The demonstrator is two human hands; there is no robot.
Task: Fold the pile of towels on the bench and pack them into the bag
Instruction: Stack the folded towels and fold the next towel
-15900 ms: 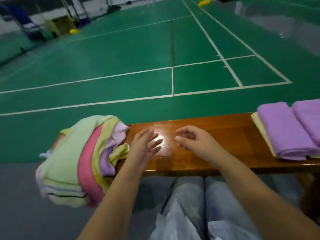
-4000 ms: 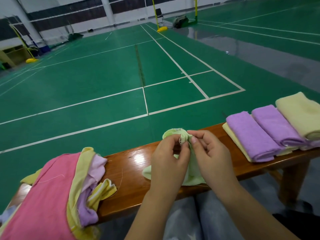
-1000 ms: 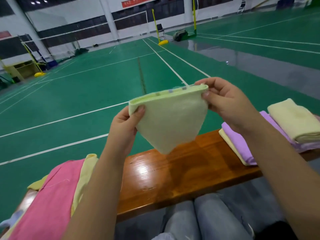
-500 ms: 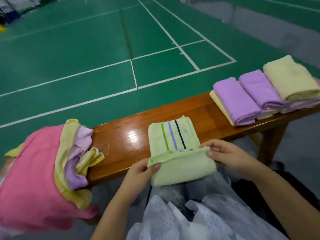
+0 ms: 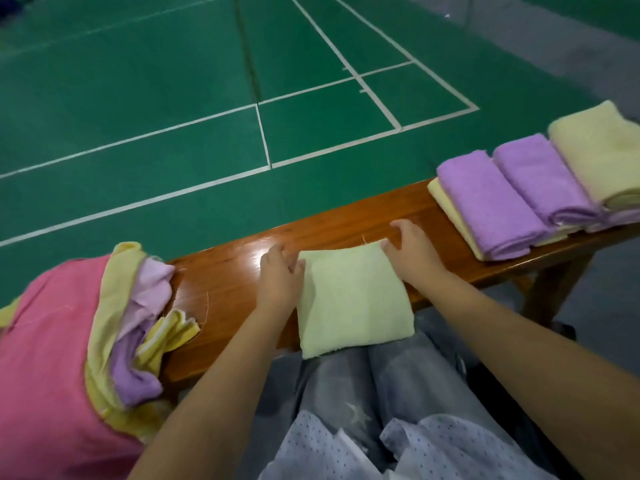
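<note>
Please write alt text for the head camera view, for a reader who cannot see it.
Two hands, left hand and right hand, hold the far corners of a folded light green towel on a wooden bench. Unfolded towels are piled at the left; folded purple and yellow towels lie at the right.

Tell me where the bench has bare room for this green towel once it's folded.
Bare wood shows on the bench between the right hand and the folded purple towel, and a narrower strip between the left hand and the unfolded pile. Both bench ends are crowded.
</note>
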